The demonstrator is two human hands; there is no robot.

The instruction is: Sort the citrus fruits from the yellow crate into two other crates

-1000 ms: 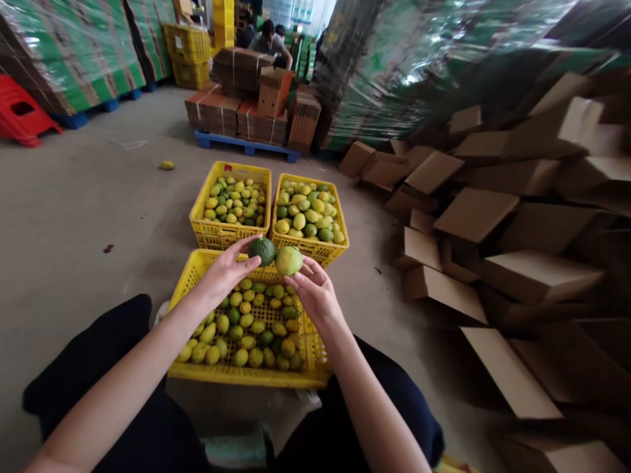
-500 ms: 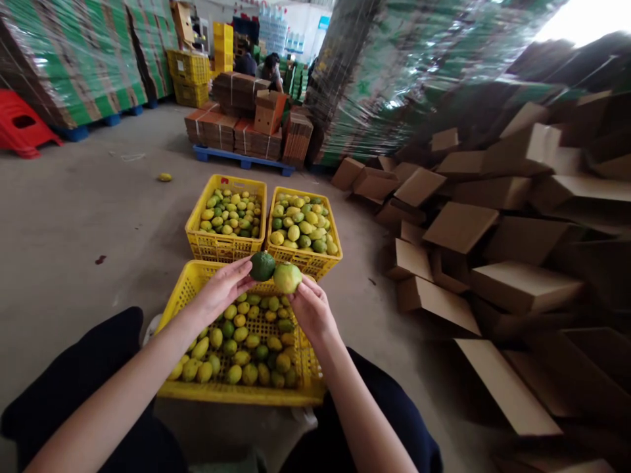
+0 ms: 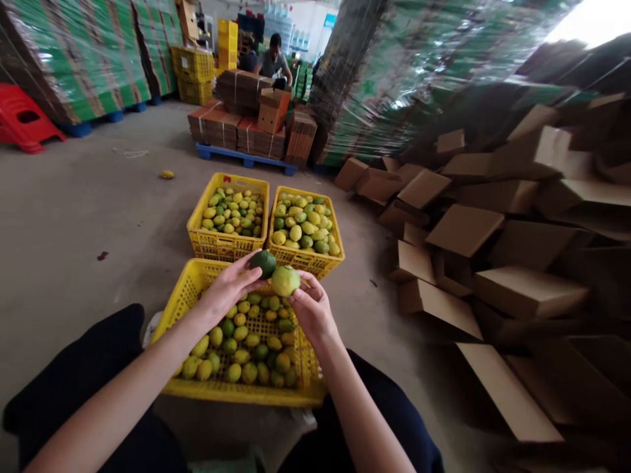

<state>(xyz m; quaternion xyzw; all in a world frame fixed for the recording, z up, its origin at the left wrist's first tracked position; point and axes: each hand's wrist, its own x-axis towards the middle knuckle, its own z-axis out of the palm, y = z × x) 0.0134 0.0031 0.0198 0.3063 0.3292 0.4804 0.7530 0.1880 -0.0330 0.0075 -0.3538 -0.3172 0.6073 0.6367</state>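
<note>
apparently comparing, pinching a dark green fruit point(image 3: 265, 262) in the left hand point(image 3: 227, 289) and a pale green fruit point(image 3: 285, 282) in the right hand point(image 3: 315, 309), close together above the near crate point(image 3: 246, 394) (touching or not, hard to tell); probably calling next for easing one grip.

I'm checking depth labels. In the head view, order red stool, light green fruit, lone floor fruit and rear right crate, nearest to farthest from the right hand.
1. Light green fruit, held in the right hand.
2. Rear right crate, just ahead.
3. Lone floor fruit, ahead and left.
4. Red stool, far left.
</note>
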